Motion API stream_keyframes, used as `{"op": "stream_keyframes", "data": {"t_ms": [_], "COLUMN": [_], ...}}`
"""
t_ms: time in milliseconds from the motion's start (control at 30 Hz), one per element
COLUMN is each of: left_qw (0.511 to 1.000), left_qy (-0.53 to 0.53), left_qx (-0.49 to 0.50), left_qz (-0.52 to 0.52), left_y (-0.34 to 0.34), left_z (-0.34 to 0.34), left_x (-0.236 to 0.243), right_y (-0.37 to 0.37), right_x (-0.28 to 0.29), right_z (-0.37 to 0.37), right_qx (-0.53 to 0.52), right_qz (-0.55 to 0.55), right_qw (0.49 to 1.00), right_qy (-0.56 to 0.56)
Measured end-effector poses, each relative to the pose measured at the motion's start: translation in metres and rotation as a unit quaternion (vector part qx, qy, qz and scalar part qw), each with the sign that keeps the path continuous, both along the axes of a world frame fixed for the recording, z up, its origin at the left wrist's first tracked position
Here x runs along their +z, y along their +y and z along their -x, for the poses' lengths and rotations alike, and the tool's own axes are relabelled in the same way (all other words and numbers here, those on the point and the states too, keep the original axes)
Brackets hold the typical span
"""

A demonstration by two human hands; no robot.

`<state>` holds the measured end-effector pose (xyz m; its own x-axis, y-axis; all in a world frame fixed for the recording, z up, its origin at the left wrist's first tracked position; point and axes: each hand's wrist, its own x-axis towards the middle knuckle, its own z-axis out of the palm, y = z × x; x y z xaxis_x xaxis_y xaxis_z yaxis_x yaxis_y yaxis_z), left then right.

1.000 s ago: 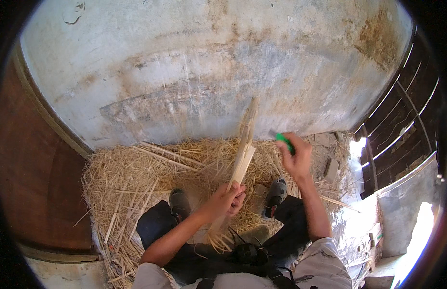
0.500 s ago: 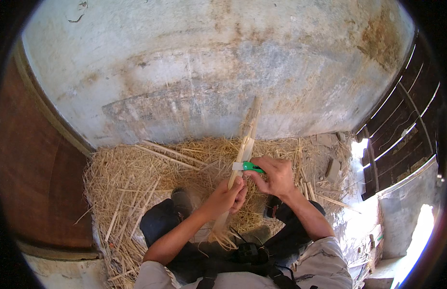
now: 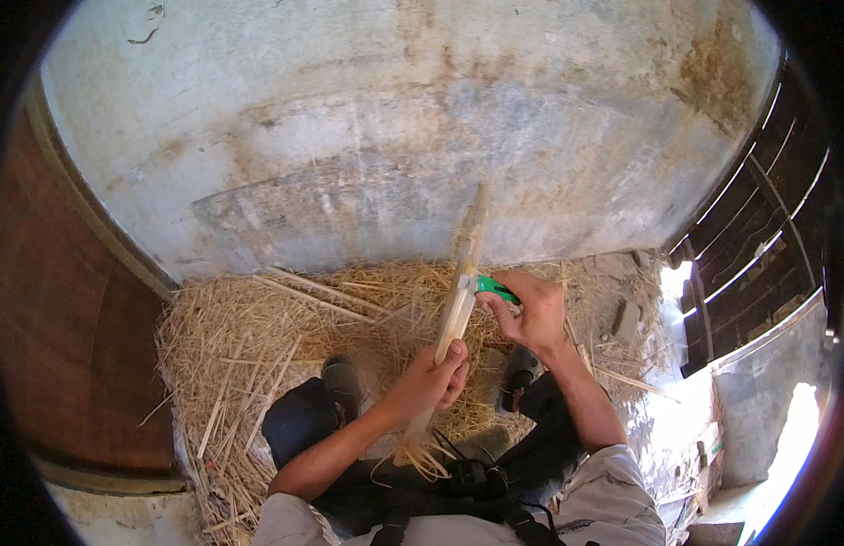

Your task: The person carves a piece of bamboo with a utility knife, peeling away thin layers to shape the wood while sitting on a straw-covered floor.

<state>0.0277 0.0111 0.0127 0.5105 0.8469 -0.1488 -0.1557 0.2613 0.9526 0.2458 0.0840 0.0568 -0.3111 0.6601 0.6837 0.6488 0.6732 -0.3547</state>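
A pale strip of split bamboo or wood point(image 3: 456, 321) slants up and away from my lap, its far end close to the wall. My left hand point(image 3: 437, 375) is wrapped round its lower part. Below that hand, thin curled shavings point(image 3: 424, 457) hang at the near end. My right hand point(image 3: 535, 311) grips a green-handled utility knife point(image 3: 498, 289). The knife's blade lies across the strip, well above my left hand, touching it or nearly so. Frayed fibres cling to the strip's upper part.
Straw-like shavings point(image 3: 203, 337) cover the floor, with several loose strips point(image 3: 317, 294) among them. A stained wall point(image 3: 422, 136) rises ahead. At the left is a brown panel point(image 3: 76, 300), at the right dark slats point(image 3: 759, 227) and a brick-like block point(image 3: 626, 320). My shoes point(image 3: 342, 378) flank the strip.
My right hand has moved the knife farther up the strip, away from my left hand. The left hand keeps its grip, nearly in the same place.
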Motion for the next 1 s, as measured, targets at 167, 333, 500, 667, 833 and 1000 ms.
{"op": "stream_keyframes", "data": {"t_ms": [167, 333, 500, 667, 833, 1000], "left_qw": [0.999, 0.995, 1.000, 0.999, 0.999, 0.998], "left_qy": [-0.015, 0.091, 0.022, 0.038, 0.043, 0.063], "left_qx": [-0.043, -0.008, -0.014, -0.028, -0.027, -0.016], "left_qz": [0.021, 0.051, 0.009, -0.002, 0.001, -0.011], "left_y": [-0.005, -0.016, 0.003, 0.003, 0.002, 0.002], "left_z": [-0.004, -0.008, 0.011, 0.005, 0.003, 0.001], "left_x": [-0.001, 0.007, -0.005, -0.004, 0.000, -0.001], "right_y": [0.019, 0.048, 0.017, 0.002, 0.000, 0.001], "right_x": [0.005, 0.014, 0.019, 0.017, 0.011, 0.003], "right_z": [-0.021, -0.081, -0.044, -0.016, -0.002, 0.001], "right_qx": [-0.117, -0.208, -0.058, 0.104, 0.107, 0.059], "right_qz": [0.008, 0.088, 0.251, 0.311, 0.199, 0.095], "right_qw": [0.993, 0.958, 0.937, 0.921, 0.958, 0.983], "right_qy": [0.014, 0.174, 0.235, 0.209, 0.179, 0.147]}}
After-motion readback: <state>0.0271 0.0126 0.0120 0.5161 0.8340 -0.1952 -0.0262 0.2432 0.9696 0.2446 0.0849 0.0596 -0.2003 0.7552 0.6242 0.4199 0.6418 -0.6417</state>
